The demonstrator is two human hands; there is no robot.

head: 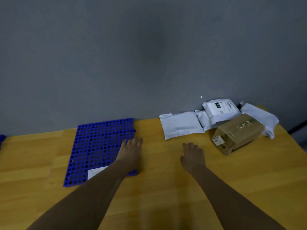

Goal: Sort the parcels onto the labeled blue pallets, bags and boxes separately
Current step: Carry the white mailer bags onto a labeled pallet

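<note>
Loosely, left hand and right hand spread, grip empty; blue pallet lies lengthwise toward wall.

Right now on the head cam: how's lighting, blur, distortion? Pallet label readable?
Head view: dim, flat light, no glare, only faint shadows. The image is soft overall, so the white label on the blue pallet is an unreadable blur, partly covered by the left forearm. Wide-angle bowing curves the far edge of the wooden table. The shipping label on the top white bag shows a barcode-like strip, but its fine text is illegible.
</note>
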